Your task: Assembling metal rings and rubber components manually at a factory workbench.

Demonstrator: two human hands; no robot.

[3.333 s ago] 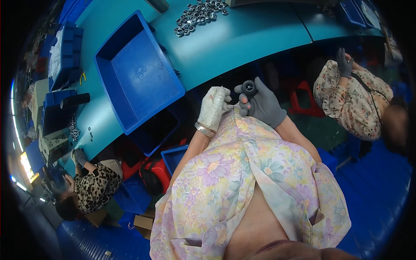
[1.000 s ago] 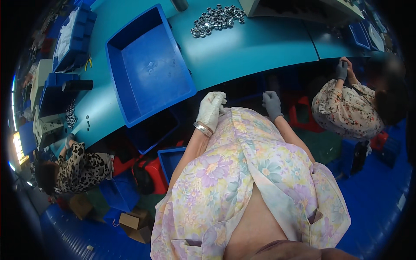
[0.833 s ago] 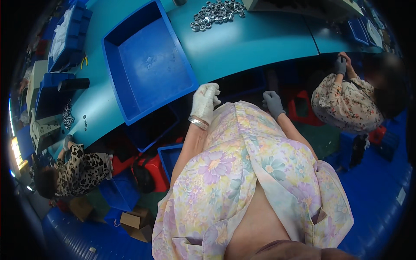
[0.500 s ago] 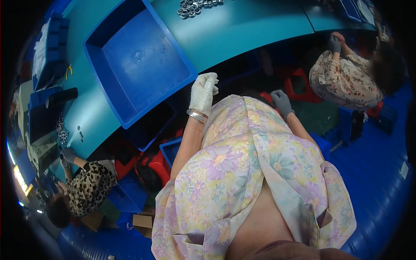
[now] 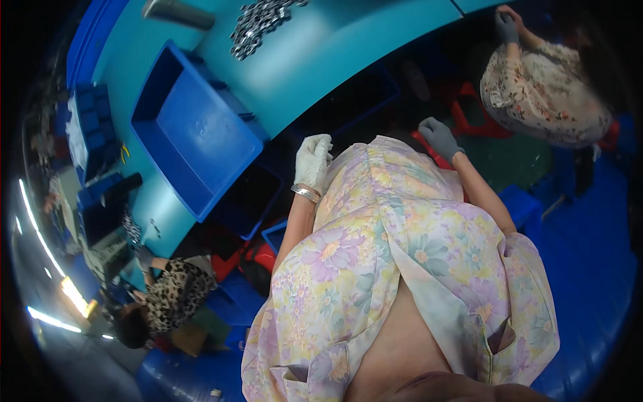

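Note:
My left hand [image 5: 312,162], in a white knit glove with a silver bracelet at the wrist, hangs low by the front of my floral smock [image 5: 408,221]. Its fingers are curled in, and nothing shows in them. On the other side, my right hand [image 5: 439,139] wears a grey glove and is curled into a loose fist, with nothing visible in it. Closest to my left hand is a large blue plastic bin [image 5: 207,134] on the teal table [image 5: 315,74]; a gap separates the two. Only a few marks show on the bin's floor.
Small shiny metal rings [image 5: 258,27] lie heaped beyond the bin, near a metal cylinder [image 5: 177,13]. Yellow-handled pliers [image 5: 124,153] and a dark tube [image 5: 122,189] lie at left. Co-workers sit at left [image 5: 177,295] and right [image 5: 542,94], the right one by a red stool [image 5: 469,117].
The view has shifted and turned, bringing more of the ring heap and the metal cylinder into sight. The bin now sits farther from my left hand. Both hands stay low and curled.

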